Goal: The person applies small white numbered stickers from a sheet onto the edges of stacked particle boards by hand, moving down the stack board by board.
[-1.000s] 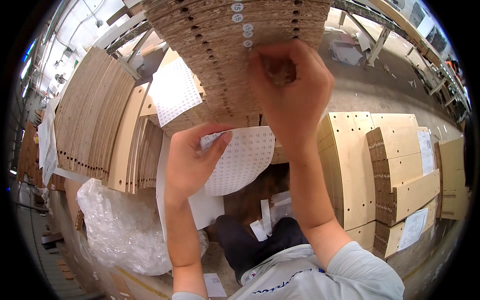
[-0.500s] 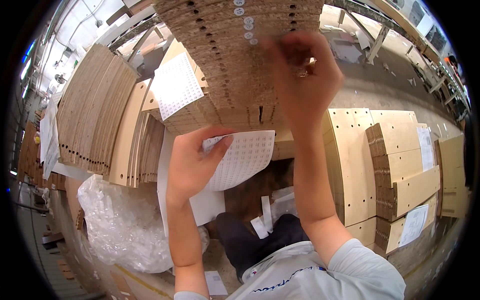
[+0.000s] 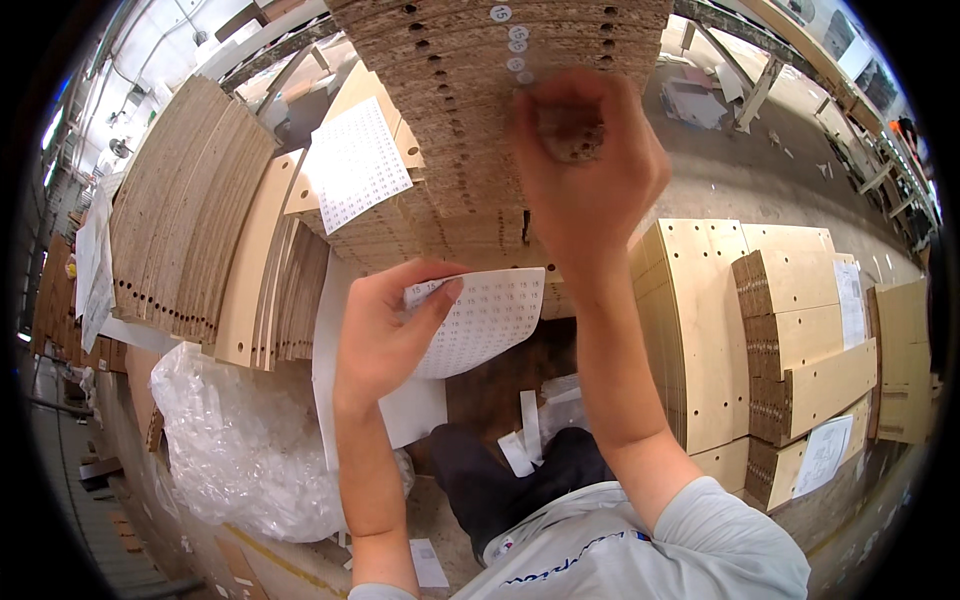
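A tall stack of particle boards (image 3: pixel 470 140) with rows of drilled holes in its edges rises before me. Down its face runs a column of small round white stickers (image 3: pixel 517 46). Just below the lowest one is my right hand (image 3: pixel 600 165), thumb and forefinger pinched near the board edges; what they hold, if anything, is hidden and blurred. My left hand (image 3: pixel 378 335) grips a curled sticker sheet (image 3: pixel 490 305) by its left edge, thumb on top, under the stack. Another sticker sheet (image 3: pixel 362 165) lies on boards to the left of the stack.
More boards (image 3: pixel 185 210) lean in a row at left, above crumpled clear plastic wrap (image 3: pixel 260 450). Light wooden panels (image 3: pixel 700 330) and shorter stacked boards (image 3: pixel 800 310) with papers stand at right. White paper strips (image 3: pixel 530 425) lie by my legs.
My right hand has moved slightly left and down along the stack face, still pinched. The left hand keeps the sheet in nearly the same place. The view has shifted slightly.
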The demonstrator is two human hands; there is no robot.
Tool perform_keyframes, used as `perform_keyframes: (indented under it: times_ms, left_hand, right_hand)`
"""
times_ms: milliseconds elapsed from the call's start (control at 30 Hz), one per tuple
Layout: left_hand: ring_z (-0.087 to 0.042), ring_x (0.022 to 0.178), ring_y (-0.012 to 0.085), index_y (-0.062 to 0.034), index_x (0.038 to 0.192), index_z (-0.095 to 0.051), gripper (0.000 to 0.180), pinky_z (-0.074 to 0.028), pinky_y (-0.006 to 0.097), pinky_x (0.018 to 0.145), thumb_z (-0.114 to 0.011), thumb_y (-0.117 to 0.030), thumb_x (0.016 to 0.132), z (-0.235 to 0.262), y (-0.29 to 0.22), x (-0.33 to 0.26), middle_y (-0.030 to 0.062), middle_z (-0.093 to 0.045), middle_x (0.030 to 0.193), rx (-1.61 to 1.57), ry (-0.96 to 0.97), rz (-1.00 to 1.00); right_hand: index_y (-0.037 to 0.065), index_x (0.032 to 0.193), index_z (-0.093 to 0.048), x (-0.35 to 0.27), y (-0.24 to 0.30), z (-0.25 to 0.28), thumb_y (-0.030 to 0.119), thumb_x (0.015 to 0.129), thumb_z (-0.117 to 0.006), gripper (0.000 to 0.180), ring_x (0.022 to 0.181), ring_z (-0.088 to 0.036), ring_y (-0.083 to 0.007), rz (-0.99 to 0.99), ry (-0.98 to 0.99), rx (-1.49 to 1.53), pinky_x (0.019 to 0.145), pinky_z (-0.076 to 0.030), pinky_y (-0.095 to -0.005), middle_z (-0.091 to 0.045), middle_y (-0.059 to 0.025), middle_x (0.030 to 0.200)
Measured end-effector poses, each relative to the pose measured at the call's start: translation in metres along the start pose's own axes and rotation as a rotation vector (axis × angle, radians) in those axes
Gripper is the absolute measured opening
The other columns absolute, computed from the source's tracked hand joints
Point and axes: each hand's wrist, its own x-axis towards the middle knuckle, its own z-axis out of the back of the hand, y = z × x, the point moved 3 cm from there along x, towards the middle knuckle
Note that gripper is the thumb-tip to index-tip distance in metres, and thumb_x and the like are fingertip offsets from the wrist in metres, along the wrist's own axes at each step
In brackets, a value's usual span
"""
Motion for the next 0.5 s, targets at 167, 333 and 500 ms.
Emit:
perform_keyframes:
  times_ms: [167,333,500]
  left_hand:
    - [-0.063,0.085,0.0083,0.0049,0.106,-0.072,0.015,-0.05,0.025,0.076,-0.067,-0.003,0.094,0.0,-0.002,0.0,0.0077,-0.074,0.091,0.068,0.022,0.018]
    - [-0.064,0.089,0.0085,0.0057,0.107,-0.072,0.015,-0.051,0.025,0.079,-0.067,-0.003,0.095,0.0,0.003,-0.003,0.0073,-0.074,0.095,0.06,0.036,0.019]
    - [-0.064,0.081,0.0104,0.0053,0.104,-0.072,0.015,-0.051,0.027,0.074,-0.067,-0.002,0.092,0.0,0.009,-0.006,0.0108,-0.074,0.087,0.045,-0.02,-0.01]
  right_hand:
    - [0.007,0.087,-0.065,0.004,-0.004,0.017,0.001,0.071,-0.082,0.024,0.06,-0.062,-0.0138,-0.27,0.1,-0.034,0.055,-0.05,-0.0288,-0.066,-0.0009,0.074]
    - [0.006,0.097,-0.062,-0.006,0.011,0.01,-0.008,0.073,-0.075,0.03,0.07,-0.064,-0.0144,-0.188,0.072,0.199,0.052,-0.049,-0.0269,-0.064,-0.0041,0.088]
    - [0.005,0.105,-0.058,-0.009,0.005,0.0,-0.01,0.077,-0.073,0.035,0.075,-0.066,-0.0098,-0.105,0.118,0.129,0.049,-0.045,-0.0214,-0.064,-0.0027,0.093]
